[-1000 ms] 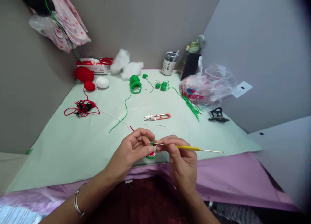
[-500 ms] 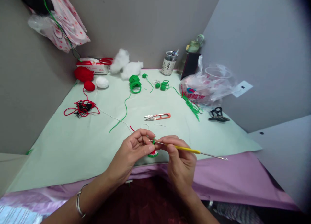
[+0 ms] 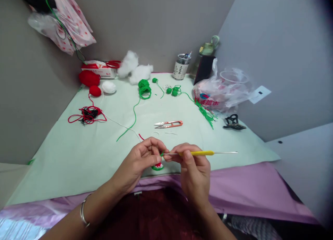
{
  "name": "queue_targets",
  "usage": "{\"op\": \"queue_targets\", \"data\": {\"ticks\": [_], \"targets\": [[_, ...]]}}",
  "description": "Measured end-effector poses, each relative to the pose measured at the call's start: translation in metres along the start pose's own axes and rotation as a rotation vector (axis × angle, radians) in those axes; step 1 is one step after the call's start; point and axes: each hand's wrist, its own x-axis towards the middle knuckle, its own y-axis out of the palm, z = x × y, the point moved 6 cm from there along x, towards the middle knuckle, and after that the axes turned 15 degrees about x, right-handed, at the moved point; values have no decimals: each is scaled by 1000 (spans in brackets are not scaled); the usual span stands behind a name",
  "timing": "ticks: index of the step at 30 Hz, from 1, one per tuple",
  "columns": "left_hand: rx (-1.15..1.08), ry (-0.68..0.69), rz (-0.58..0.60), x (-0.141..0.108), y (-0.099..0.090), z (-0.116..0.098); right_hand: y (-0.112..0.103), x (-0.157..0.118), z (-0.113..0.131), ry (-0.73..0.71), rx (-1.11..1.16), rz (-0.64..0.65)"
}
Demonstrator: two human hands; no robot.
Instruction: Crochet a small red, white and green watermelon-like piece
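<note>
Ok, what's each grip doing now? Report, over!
Left grip: pinching crocheted piece. Right grip: holding yellow-handled hook, front end at green yarn. Snips lie beyond, touching neither grip.

From where I stand, open cloth (image 3: 65, 160) at lower left gives a hand room to pass; snips (image 3: 166, 125) lie in the way mid-frame, a bag (image 3: 212, 91) blocks right of center, and the hook (image 3: 205, 153) juts out below.

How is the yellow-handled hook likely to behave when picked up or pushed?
The yellow-handled hook should stay stiff: its silvery shaft looks straight. It is probably light, being slim in the right hand. Its narrow handle may roll; its cross-section is unclear.
</note>
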Motion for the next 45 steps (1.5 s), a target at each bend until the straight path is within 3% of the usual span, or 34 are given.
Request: {"op": "queue_targets", "data": {"ticks": [8, 11, 17, 19, 23, 28, 31, 34, 39, 45], "targets": [[-44, -45, 100, 0, 1, 3, -3, 7, 0, 119, 108, 12], [-45, 1, 65, 0, 2, 2, 0, 8, -2, 149, 141, 40], [-48, 62, -46, 1, 10, -1, 8, 3, 12, -169, -194, 79], [-23, 54, -69, 1, 11, -1, 8, 2, 13, -208, -231, 77], [117, 89, -151, -1, 4, -1, -3, 6, 4, -119, -144, 42], [497, 335, -217, -6, -4, -6, -12, 7, -6, -20, -29, -8], [629, 393, -236, -7, -7, -6, -12, 6, -8, 3, -2, -5], [534, 335, -211, -6, -6, -6, -11, 6, -7, -11, -32, 17], [126, 134, -126, -2, 2, 0, 2, 4, 5, -151, -146, 91], [-238, -13, -158, 2, -3, 4, 6, 4, 10, -174, -196, 113]]}}
